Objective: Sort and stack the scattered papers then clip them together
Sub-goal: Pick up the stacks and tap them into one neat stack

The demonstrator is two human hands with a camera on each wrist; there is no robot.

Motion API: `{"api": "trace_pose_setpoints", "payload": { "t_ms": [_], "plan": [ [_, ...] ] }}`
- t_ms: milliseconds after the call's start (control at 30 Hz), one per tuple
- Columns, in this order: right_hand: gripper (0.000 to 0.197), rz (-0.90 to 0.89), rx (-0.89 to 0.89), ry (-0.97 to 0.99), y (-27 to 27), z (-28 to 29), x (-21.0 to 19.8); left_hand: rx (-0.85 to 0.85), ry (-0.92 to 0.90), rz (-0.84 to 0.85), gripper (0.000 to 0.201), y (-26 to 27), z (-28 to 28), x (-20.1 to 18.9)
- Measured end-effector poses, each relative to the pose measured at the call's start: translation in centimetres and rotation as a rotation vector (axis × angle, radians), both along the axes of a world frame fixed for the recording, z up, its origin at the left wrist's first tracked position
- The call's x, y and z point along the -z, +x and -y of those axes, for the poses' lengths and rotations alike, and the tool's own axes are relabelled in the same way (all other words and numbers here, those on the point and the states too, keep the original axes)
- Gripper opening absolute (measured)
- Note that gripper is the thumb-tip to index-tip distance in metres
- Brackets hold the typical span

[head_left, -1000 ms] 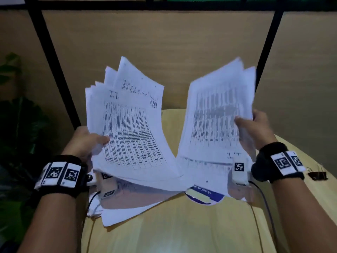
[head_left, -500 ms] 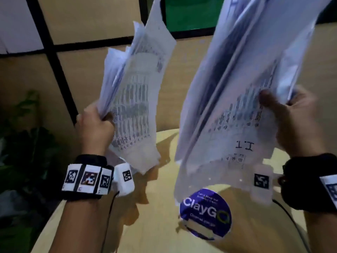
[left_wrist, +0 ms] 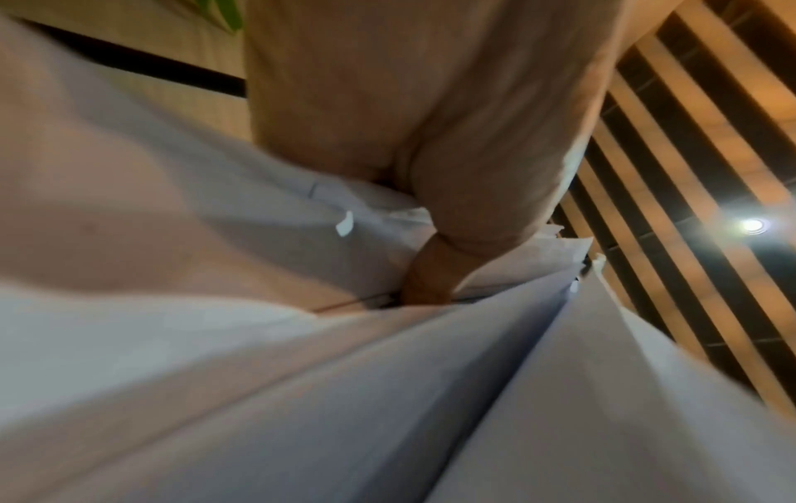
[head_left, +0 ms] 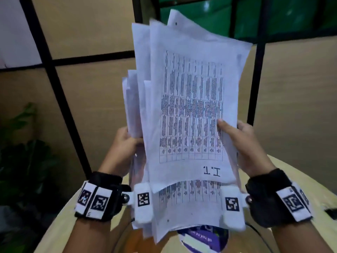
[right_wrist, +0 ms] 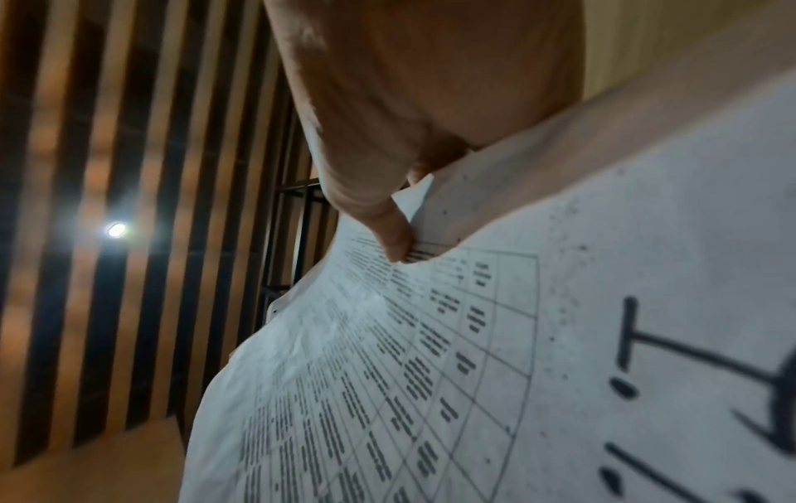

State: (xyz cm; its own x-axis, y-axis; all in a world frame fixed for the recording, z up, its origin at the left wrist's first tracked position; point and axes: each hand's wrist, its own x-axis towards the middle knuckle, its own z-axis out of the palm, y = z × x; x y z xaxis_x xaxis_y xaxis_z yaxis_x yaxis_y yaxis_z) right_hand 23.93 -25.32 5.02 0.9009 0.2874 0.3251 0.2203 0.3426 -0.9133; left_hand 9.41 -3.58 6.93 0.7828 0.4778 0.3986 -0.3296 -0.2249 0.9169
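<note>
A thick bundle of white printed papers [head_left: 189, 110] stands upright in the air above the round wooden table [head_left: 284, 172]. The front sheet shows a table of text and a handwritten "I.T", upside down. My left hand [head_left: 125, 145] grips the bundle's left edge, thumb tucked between sheets [left_wrist: 426, 286]. My right hand [head_left: 238, 143] holds the right edge, thumb [right_wrist: 387, 238] pressed on the front sheet [right_wrist: 430, 374]. The sheet edges are uneven and fanned at the top and left. A black binder clip [head_left: 331, 212] lies on the table at the far right edge.
A round purple sticker [head_left: 204, 238] sits on the table under the papers. A wooden partition with black frames [head_left: 54, 84] rises behind the table. A leafy plant [head_left: 23, 152] stands at the left.
The two separate bundles, held apart half a second ago, have come together into one upright bundle held between both hands.
</note>
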Motion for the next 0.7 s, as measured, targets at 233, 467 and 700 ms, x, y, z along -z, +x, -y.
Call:
{"api": "trace_pose_setpoints", "payload": {
  "t_ms": [233, 467, 700],
  "plan": [
    [0.022, 0.353, 0.37, 0.059, -1.6, -0.5, -0.7, -0.144, -0.03, 0.163, 0.025, 1.4, 2.4, 0.3],
    [0.05, 0.407, 0.573, 0.159, -3.8, -1.9, -0.4, -0.058, 0.092, 0.286, 0.099, 1.3, 5.6, 0.7],
    [0.036, 0.372, 0.599, -0.072, -1.3, -0.8, 0.8, 0.09, 0.194, 0.144, 0.118, 1.7, 4.1, 2.0]
  ]
}}
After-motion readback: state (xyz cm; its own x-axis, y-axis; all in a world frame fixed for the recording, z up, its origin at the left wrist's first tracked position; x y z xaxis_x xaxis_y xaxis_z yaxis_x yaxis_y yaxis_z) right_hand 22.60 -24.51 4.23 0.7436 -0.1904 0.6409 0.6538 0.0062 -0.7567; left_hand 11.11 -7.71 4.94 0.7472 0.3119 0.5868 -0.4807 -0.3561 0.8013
